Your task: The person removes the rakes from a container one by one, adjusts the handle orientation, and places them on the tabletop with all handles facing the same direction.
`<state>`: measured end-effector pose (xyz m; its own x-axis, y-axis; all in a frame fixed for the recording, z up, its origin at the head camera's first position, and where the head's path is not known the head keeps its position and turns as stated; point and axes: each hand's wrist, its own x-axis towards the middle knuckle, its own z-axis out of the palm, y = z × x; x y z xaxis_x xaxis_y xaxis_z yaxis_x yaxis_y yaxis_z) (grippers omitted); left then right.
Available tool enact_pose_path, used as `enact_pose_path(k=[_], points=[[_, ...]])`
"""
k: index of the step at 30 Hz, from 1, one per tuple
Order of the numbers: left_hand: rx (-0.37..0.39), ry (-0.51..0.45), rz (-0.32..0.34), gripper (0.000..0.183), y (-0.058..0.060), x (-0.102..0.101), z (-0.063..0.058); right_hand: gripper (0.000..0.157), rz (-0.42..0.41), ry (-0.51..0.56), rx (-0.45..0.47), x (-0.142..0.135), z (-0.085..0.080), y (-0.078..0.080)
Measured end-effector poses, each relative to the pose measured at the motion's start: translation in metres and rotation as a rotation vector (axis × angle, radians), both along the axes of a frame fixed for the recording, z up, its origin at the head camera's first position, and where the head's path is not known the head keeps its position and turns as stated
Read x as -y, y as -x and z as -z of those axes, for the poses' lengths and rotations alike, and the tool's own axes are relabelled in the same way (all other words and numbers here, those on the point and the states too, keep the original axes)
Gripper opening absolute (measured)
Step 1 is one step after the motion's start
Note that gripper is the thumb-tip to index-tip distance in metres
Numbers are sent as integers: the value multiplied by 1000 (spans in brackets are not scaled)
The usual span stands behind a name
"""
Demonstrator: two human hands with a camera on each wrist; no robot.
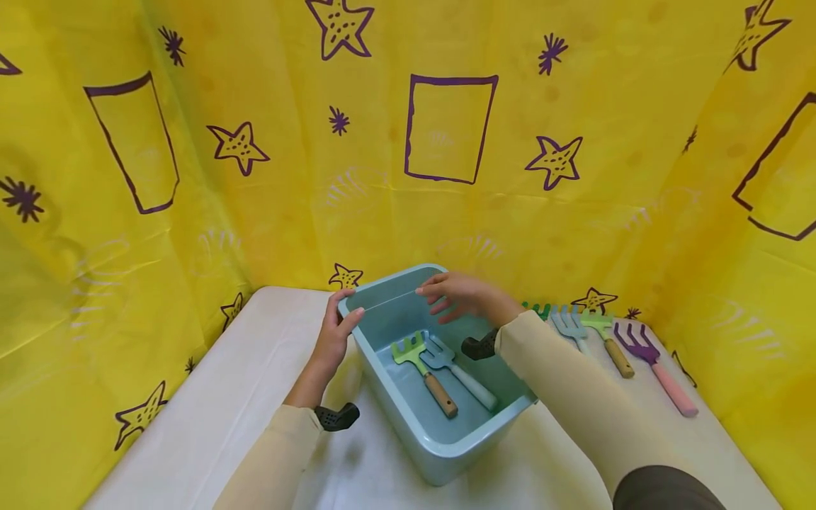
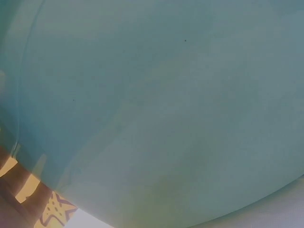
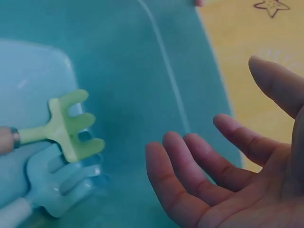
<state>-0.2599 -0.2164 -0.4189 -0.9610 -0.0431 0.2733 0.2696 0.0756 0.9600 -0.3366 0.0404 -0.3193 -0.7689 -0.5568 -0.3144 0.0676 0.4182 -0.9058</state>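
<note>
My left hand [image 1: 333, 331] grips the left rim of a pale blue-green plastic tub [image 1: 408, 428], thumb apart from the fingers. Over the tub's far end hangs my right hand [image 1: 462, 292], its fingers loosely bent and spread; the right wrist view shows the palm [image 3: 256, 204] with nothing in it. Inside on the floor lie a green toy rake [image 1: 421, 365] with a wooden handle and a light blue toy fork [image 1: 455, 368], side by side. A thin pale line crosses the inner wall between the hands. The outer wall [image 2: 166, 118] fills the left wrist view.
Right of the tub, on the white-covered table [image 1: 268, 340], lie a purple fork with a pink handle [image 1: 663, 372], another green rake [image 1: 608, 343], a light blue fork [image 1: 569, 326] and a dark green tool [image 1: 537, 309]. A yellow patterned curtain [image 1: 376, 212] stands close behind.
</note>
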Motion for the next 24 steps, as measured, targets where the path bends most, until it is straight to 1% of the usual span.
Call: enact_pose_path(k=[4, 6, 9, 13, 17, 24], points=[[7, -6, 14, 52, -1, -1, 2, 49, 8, -5, 63, 3, 19, -1], [8, 1, 7, 51, 0, -1, 2, 50, 19, -16, 92, 4, 27, -2], [5, 10, -10, 49, 1, 0, 1, 50, 12, -45, 122, 7, 38, -1], [-4, 5, -14, 48, 3, 1, 0, 54, -17, -99, 167, 10, 45, -3], [-7, 1, -11, 48, 3, 1, 0, 57, -25, -141, 214, 12, 53, -7], [5, -9, -5, 49, 1, 1, 1, 47, -53, -237, 258, 14, 66, -14]])
